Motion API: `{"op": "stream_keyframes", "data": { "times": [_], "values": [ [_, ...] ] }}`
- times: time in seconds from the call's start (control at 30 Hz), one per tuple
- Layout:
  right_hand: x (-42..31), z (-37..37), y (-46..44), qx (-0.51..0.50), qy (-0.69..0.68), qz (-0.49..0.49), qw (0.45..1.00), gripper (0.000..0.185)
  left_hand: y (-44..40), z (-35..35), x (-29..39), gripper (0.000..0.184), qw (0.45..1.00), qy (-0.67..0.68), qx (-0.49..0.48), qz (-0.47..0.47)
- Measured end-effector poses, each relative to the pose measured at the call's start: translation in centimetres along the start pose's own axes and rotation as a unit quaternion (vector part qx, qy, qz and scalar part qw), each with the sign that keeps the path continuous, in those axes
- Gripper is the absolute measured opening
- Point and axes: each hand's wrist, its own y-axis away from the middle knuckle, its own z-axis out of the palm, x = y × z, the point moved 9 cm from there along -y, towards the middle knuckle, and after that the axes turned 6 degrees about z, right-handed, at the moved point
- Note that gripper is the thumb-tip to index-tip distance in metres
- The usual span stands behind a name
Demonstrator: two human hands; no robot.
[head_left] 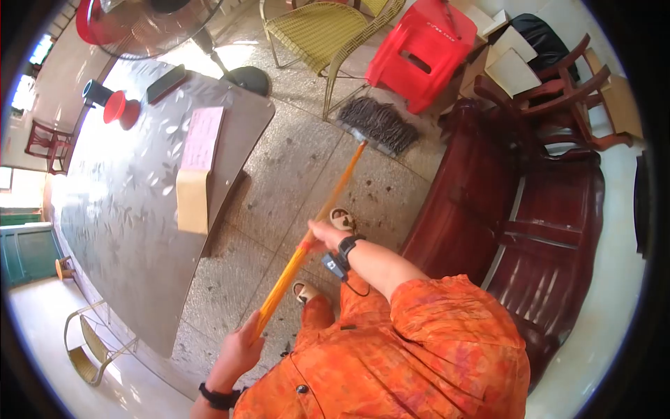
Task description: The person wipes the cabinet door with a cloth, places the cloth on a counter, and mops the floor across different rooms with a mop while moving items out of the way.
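A mop's orange handle runs from the lower left up to its grey string head, which lies on the tiled floor below a red plastic stool. My left hand is wrapped round the handle near its lower end in view. Farther up the handle, my right hand is closed round it, just above a red band. Both wrists wear black straps, and a small device hangs at the right one.
To the left stands a grey table with papers and a red cup. A dark red wooden bench is at the right. Ahead are a yellow woven chair, a red stool and a fan base.
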Motion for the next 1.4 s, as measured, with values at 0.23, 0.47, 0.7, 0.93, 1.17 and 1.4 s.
{"op": "stream_keyframes", "data": {
  "times": [0.23,0.47,0.7,0.93,1.17,1.4],
  "values": [
    [10.3,15.3,0.6,-0.099,-0.097,0.055,0.989,0.024,18.6,-5.0,-3.8,0.047,0.992,-0.084,0.046,-0.086],
    [17.3,26.6,-3.2,-0.146,-0.249,0.122,0.950,0.017,30.7,-5.3,-6.0,0.044,0.968,-0.008,0.024,-0.251],
    [14.0,23.1,2.4,-0.104,-0.275,0.085,0.952,0.019,34.5,-3.3,-14.7,0.040,0.958,-0.015,0.040,-0.283],
    [5.9,11.5,2.6,-0.050,-0.368,0.029,0.928,0.017,23.1,-3.2,-14.8,0.041,0.990,-0.054,0.087,-0.096],
    [-6.2,-6.5,-5.6,-0.036,-0.390,-0.100,0.915,0.007,1.2,-3.9,-1.2,0.037,0.964,-0.206,0.160,0.043],
    [-8.5,-11.6,-5.7,0.089,-0.398,-0.122,0.905,0.021,-13.1,-0.7,6.3,0.043,0.975,-0.195,0.090,0.060]
  ]
}}
